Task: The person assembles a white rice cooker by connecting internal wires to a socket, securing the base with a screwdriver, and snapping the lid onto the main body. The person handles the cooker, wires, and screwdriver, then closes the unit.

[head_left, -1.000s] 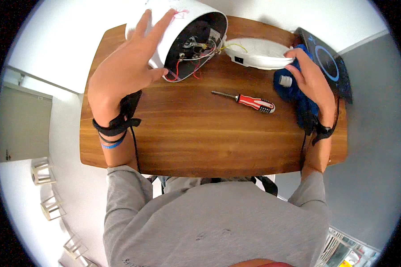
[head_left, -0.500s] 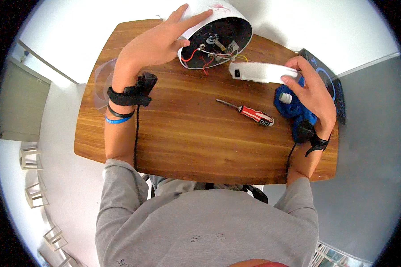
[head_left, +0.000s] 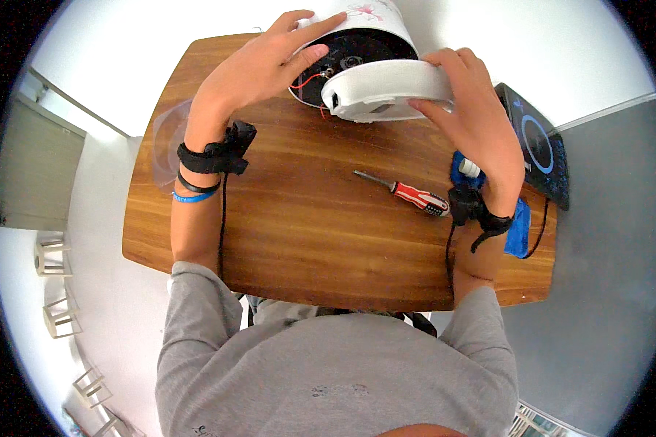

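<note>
A white rice cooker with pink flowers lies on its side at the far edge of the table, its dark open underside and red wires facing me. My left hand steadies it, fingers stretched over the outer wall and thumb by the rim. In my right hand is the white bottom cover, gripped at its right end between thumb and fingers. Tilted, it stands before the opening and hides the right part of the inside. Whether it touches the rim I cannot tell.
A screwdriver with a red and white handle lies mid-table. Behind my right forearm are a blue cloth-like thing and a small white cap. A black panel with a blue ring stands at the right; clear plastic lies left.
My right hand has brought the bottom cover leftward and up, in front of the rice cooker's opening, turning its flat face toward me. My left hand stays on the rice cooker, which has shifted slightly.
</note>
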Motion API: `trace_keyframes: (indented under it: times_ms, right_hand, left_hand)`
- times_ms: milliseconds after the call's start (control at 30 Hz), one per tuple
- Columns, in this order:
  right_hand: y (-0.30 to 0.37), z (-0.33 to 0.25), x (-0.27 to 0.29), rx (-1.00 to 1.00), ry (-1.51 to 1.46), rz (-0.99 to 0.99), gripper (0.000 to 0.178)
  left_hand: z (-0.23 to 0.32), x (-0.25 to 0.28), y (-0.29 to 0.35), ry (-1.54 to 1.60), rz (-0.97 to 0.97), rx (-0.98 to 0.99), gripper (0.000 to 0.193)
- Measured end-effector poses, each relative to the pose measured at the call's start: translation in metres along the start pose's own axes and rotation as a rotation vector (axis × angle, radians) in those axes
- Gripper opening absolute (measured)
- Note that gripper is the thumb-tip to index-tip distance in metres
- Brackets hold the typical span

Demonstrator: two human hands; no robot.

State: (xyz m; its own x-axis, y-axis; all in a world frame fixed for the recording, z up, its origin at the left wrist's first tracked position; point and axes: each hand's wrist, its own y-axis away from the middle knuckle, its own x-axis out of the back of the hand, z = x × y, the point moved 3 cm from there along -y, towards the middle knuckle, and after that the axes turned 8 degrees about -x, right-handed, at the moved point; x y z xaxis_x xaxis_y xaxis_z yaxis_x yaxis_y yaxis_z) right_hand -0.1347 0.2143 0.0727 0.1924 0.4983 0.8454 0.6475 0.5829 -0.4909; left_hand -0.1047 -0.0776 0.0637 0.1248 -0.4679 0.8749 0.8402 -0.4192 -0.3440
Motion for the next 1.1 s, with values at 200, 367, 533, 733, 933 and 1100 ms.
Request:
trace_keyframes:
  times_ms: [200, 367, 533, 733, 933, 1100]
  right_hand:
    - [-0.015, -0.005, -0.030, -0.010, -0.018, 0.094, 0.058]
    - [-0.013, 0.001, -0.045, -0.024, -0.013, 0.158, 0.062]
    - [-0.018, 0.002, -0.056, 0.011, -0.061, 0.236, 0.066]
    - [-0.021, 0.005, -0.059, 0.044, -0.122, 0.272, 0.073]
    - [-0.023, 0.009, -0.055, 0.061, -0.203, 0.153, 0.079]
    - [-0.016, 0.021, -0.054, -0.030, -0.161, 0.113, 0.090]
  left_hand:
    - [-0.017, -0.006, 0.000, -0.051, -0.007, -0.159, 0.082]
    - [0.004, -0.004, 0.003, 0.042, -0.104, -0.078, 0.102]
    - [0.000, -0.009, 0.000, 0.056, -0.141, -0.076, 0.113]
    - [0.001, -0.005, 0.004, 0.030, -0.122, -0.090, 0.105]
    - [0.008, 0.003, 0.004, 0.083, -0.241, 0.115, 0.108]
    - [-0.005, -0.004, 0.007, 0.050, -0.219, 0.077, 0.111]
